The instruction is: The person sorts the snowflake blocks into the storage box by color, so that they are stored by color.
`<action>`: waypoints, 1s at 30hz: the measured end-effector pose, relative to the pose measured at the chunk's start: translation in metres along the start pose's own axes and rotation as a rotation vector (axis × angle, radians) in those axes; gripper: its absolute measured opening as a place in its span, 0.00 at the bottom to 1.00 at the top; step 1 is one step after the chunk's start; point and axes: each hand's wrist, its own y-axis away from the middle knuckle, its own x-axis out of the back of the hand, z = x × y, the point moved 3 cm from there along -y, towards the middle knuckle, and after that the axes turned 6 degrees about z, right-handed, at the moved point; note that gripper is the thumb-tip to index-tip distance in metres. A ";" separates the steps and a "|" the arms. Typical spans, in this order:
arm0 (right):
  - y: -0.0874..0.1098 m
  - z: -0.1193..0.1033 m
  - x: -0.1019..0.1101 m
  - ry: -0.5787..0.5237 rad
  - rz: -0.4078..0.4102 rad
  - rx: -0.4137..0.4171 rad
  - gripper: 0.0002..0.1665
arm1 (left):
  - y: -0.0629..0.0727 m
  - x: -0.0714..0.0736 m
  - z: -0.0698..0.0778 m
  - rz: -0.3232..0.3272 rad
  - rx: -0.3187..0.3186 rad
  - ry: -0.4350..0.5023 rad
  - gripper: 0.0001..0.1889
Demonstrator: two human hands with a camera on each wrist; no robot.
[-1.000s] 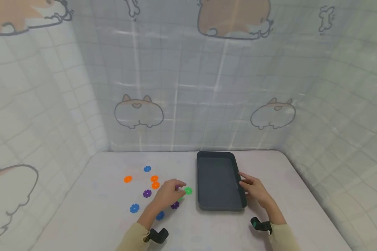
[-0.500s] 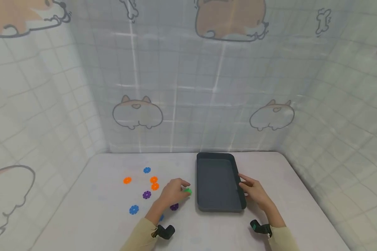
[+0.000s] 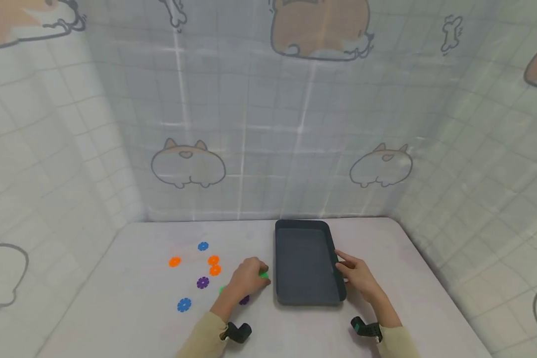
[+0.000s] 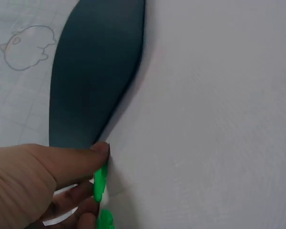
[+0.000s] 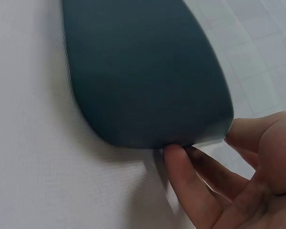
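A: One white table (image 3: 103, 318) fills the foreground. What shows at its left edge?

B: A broad band of tabletop, room enough to move, runs from that edge to a loose scatter of flower-shaped discs. Three are orange discs (image 3: 174, 261), one apart at the left, two nearly touching. Two are blue discs (image 3: 181, 305), one near, one far. Two are purple discs (image 3: 201, 283), the right-hand one partly covered at the wrist.

A: And the left hand (image 3: 248, 278)?

B: It pinches a green disc (image 4: 100, 183) between thumb and fingers, a narrow strip of table away from the left edge of a dark tray (image 3: 306, 266). Another green piece (image 4: 105, 219) shows just below the fingers; whether it is also held cannot be told. Green also peeks out left of the forearm, so green numbers at least two.

A: Farther right?

B: The one tray, its far end close to the table's back edge. The right hand (image 3: 360, 278) grips its right side, fingers curled at the wall. Beyond, a wide stretch of tabletop reaches the table's right edge.
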 end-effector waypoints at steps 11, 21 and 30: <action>0.002 -0.002 -0.006 0.053 0.031 0.019 0.26 | 0.003 0.003 0.002 0.054 0.039 -0.007 0.12; 0.004 -0.002 -0.011 0.090 0.064 0.052 0.26 | 0.006 0.004 0.001 0.062 0.110 -0.025 0.15; 0.004 -0.004 -0.013 0.108 0.069 0.052 0.26 | 0.004 0.007 -0.003 0.060 0.013 0.103 0.07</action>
